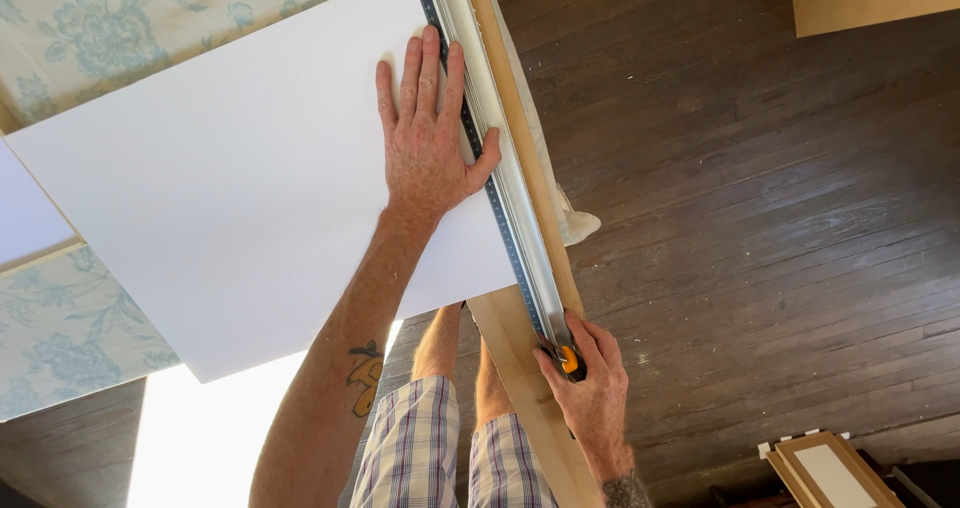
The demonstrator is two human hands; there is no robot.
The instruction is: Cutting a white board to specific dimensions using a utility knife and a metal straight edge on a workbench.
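L hand flat on white board; R hand grips knife; dark plank floor.

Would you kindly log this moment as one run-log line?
left hand: flat on white board, steadying metal straightedge | right hand: gripping orange-black knife at straightedge's near end

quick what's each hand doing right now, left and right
Left hand: open, flat, pressing the metal straightedge and white board.
Right hand: closed on an orange-and-black utility knife at the straightedge's near end.
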